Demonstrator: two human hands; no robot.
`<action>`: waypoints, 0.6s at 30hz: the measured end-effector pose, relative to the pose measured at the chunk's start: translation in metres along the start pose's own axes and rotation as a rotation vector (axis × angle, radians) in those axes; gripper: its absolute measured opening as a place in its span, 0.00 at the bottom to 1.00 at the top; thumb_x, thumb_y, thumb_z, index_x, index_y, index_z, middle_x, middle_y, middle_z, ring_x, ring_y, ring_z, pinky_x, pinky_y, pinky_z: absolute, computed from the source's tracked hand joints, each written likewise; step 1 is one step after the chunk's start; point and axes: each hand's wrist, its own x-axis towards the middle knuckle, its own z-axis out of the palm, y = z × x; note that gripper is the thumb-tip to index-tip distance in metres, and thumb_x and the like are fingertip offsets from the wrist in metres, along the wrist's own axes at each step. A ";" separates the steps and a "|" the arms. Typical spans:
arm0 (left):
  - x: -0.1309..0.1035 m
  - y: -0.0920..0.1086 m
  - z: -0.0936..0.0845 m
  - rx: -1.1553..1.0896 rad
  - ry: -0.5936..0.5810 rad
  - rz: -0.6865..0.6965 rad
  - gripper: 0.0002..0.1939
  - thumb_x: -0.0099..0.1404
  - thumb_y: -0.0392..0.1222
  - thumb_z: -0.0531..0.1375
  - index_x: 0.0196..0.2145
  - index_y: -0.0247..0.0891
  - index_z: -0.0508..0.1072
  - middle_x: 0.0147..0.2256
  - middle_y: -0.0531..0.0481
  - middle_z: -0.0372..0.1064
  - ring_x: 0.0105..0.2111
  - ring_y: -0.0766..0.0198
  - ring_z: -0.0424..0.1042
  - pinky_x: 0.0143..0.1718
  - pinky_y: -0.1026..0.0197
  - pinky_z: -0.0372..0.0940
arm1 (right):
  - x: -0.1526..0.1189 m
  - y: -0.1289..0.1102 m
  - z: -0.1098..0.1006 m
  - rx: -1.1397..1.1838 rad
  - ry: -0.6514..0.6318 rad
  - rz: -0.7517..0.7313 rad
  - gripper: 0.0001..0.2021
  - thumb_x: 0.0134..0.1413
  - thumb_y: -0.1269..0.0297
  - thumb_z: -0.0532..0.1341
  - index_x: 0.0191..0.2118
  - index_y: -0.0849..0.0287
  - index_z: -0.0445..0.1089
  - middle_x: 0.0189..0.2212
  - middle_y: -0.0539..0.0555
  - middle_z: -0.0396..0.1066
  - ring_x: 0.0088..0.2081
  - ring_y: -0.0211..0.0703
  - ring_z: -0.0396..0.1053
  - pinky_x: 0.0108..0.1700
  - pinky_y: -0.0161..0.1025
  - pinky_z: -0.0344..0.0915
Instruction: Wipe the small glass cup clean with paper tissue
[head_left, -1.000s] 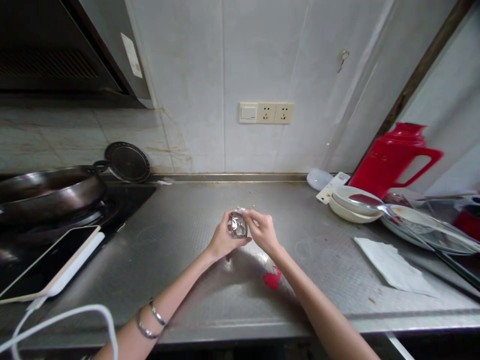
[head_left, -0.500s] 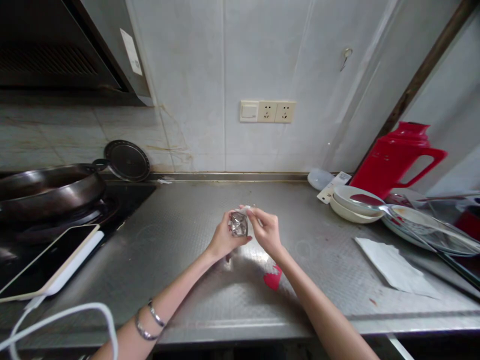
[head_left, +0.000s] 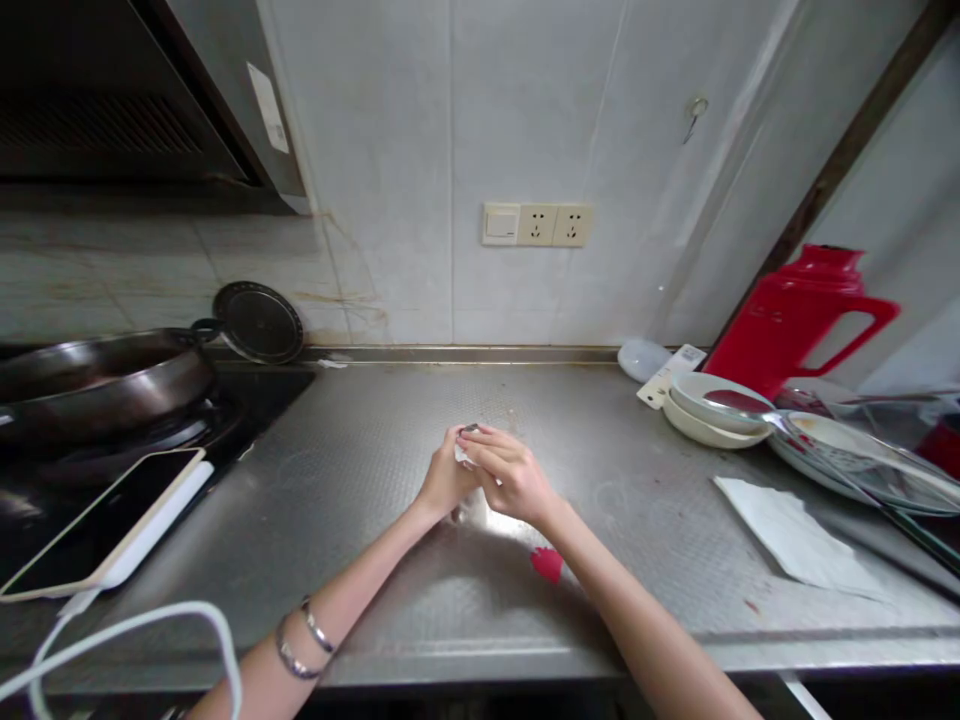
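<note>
Above the middle of the steel counter, my left hand (head_left: 441,478) is wrapped round a small, clear, faceted glass object (head_left: 470,429). Most of it is hidden by my fingers, and I cannot tell its exact kind. My right hand (head_left: 517,482) lies over it from the right, fingers closed on a crumpled white tissue (head_left: 461,455) pressed against the glass. Both hands touch each other. On the counter below my right wrist lies a small flat red piece (head_left: 546,564), shaped somewhat like a strawberry.
At left, a large pan (head_left: 112,385) stands on the black stove, with a phone (head_left: 105,520) and white cable (head_left: 150,615) in front. To the right are a folded paper towel (head_left: 795,540), stacked bowls (head_left: 709,425), plates (head_left: 832,465) and a red thermos (head_left: 795,320).
My right hand has moved left, from beside the glass object to over it, bringing the tissue onto its front. The glass object, plainly visible before, is now mostly covered.
</note>
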 end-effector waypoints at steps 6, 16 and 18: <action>0.003 0.003 -0.006 -0.013 0.020 -0.040 0.27 0.46 0.38 0.65 0.44 0.36 0.61 0.34 0.50 0.71 0.33 0.61 0.72 0.35 0.60 0.65 | 0.004 -0.009 0.000 0.116 0.036 0.126 0.15 0.57 0.73 0.54 0.44 0.51 0.73 0.39 0.53 0.78 0.42 0.45 0.75 0.53 0.51 0.63; 0.002 0.025 -0.005 -0.180 0.039 -0.183 0.30 0.42 0.45 0.71 0.42 0.35 0.66 0.35 0.49 0.72 0.33 0.62 0.72 0.34 0.62 0.66 | 0.008 0.003 -0.008 0.162 0.363 0.513 0.12 0.60 0.60 0.55 0.38 0.52 0.76 0.40 0.54 0.77 0.42 0.47 0.74 0.47 0.44 0.69; 0.002 0.028 -0.006 -0.205 0.034 -0.208 0.30 0.42 0.46 0.71 0.42 0.35 0.66 0.32 0.51 0.71 0.31 0.63 0.72 0.29 0.64 0.65 | 0.006 0.005 -0.005 0.195 0.308 0.453 0.11 0.60 0.61 0.56 0.38 0.51 0.76 0.40 0.53 0.77 0.44 0.47 0.74 0.51 0.47 0.67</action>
